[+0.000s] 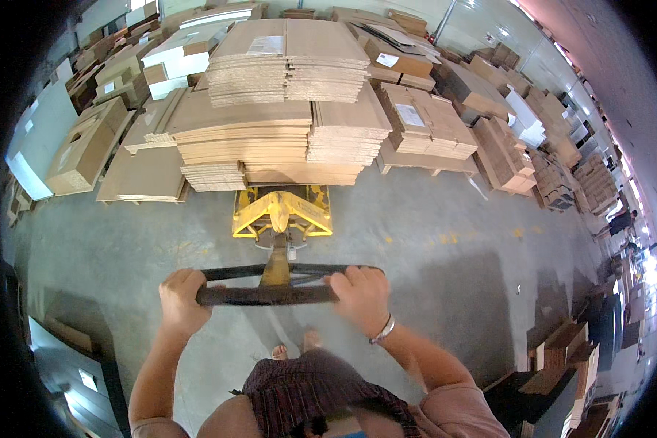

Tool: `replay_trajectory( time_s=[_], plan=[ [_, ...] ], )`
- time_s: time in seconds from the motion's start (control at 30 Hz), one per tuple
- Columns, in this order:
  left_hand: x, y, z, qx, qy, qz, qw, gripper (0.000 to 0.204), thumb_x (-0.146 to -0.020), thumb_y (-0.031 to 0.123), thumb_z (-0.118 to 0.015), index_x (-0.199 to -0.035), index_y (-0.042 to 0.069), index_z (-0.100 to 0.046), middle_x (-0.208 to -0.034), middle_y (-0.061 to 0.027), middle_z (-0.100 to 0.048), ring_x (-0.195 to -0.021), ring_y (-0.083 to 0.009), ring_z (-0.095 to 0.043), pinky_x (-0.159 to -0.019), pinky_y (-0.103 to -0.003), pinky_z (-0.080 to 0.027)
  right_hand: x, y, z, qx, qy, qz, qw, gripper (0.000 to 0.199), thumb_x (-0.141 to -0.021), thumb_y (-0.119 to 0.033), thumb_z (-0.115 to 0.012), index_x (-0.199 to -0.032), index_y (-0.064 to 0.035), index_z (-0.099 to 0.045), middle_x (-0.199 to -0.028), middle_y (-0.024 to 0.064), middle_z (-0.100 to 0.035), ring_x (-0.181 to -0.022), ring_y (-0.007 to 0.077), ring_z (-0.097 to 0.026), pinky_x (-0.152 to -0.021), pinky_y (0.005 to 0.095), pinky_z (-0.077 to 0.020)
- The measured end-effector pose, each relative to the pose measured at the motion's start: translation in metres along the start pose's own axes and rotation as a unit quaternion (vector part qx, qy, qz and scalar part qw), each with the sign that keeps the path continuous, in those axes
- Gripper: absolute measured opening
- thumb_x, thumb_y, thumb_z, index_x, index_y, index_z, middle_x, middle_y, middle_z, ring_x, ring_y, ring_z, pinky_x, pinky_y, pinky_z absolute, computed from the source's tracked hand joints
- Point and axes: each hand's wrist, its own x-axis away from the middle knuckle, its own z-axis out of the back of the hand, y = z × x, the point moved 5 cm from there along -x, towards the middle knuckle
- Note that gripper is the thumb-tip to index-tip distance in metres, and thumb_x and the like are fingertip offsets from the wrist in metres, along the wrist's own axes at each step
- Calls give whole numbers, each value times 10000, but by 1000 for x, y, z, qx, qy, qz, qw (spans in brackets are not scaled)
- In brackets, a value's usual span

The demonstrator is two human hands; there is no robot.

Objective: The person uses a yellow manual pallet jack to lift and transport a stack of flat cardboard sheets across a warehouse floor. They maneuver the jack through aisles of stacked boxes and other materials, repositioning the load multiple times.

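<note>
Both hands' fingers hidden behind handle

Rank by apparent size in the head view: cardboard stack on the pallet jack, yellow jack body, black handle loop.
1. cardboard stack, largest by far.
2. yellow jack body and black handle loop look alike; the handle is nearer the camera, so unranked. Both hands grip it.

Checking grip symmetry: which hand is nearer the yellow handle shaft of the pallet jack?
Right, slightly. The right hand grips the black handle loop just right of the yellow shaft; the left hand grips the loop's far left end.
</note>
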Motion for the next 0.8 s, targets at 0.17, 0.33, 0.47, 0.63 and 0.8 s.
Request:
replay_trajectory(
  time_s=[0.17,0.33,0.47,0.63,0.8],
  plan=[
    [-3,-6,-3,2,-17,-10,1000,328,-667,139,-787,-617,59,-473,-589,-115,-484,-539,-337,-498,-489,-419,-372,-5,4,0,-22,11,19,1000,139,-613,-222,-681,-726,-162,-627,-587,18,-428,-525,214,-497,-509,360,-380],
    [-70,-41,-24,-10,40,28,999,289,-743,127,-743,-629,34,-494,-588,-140,-501,-531,-349,-515,-495,-423,-382,-71,42,-23,17,21,32,999,150,-636,-179,-675,-777,-156,-627,-623,33,-491,-548,235,-534,-487,372,-399],
    [-196,-73,-47,-33,58,77,995,157,-652,32,-681,-788,27,-602,-744,-176,-635,-737,-391,-629,-662,-440,-494,-185,104,-63,37,3,-17,999,108,-668,-111,-640,-765,-87,-598,-688,112,-614,-619,291,-638,-574,438,-514],
    [-308,-137,-88,-86,73,72,991,152,-717,136,-675,-795,34,-594,-732,-200,-622,-748,-422,-610,-645,-472,-482,-297,154,-118,47,3,-33,998,73,-696,-133,-615,-748,-84,-630,-698,122,-641,-659,317,-667,-594,440,-532],
    [-339,-148,-115,-53,109,53,991,170,-705,146,-694,-770,29,-588,-678,-208,-596,-706,-426,-603,-626,-468,-481,-322,186,-139,99,19,-21,995,100,-681,-159,-632,-762,-101,-644,-699,127,-654,-668,320,-678,-586,440,-545]
  ],
)
